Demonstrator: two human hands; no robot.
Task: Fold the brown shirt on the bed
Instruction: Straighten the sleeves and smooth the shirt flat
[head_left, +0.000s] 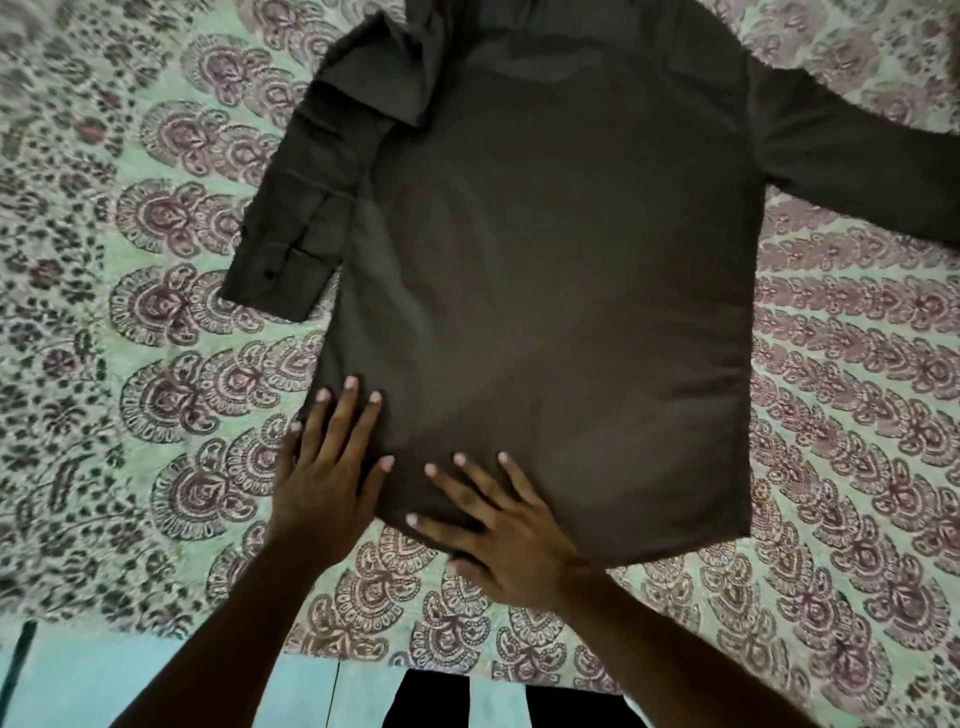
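Note:
The brown shirt (561, 280) lies spread flat on the bed, back side up, hem toward me. Its left sleeve (296, 228) is bent down along the shirt's left side, cuff near the middle left. The right sleeve (857, 161) stretches out to the upper right and runs off the frame. My left hand (327, 473) rests flat with fingers spread on the shirt's lower left corner. My right hand (498, 530) presses flat on the hem just right of it, fingers apart. Neither hand grips the cloth.
The bed is covered by a light green sheet (156, 364) with a dark floral paisley print. The bed's near edge (363, 660) runs along the bottom, with pale blue floor and my dark-clad legs (441, 701) below it.

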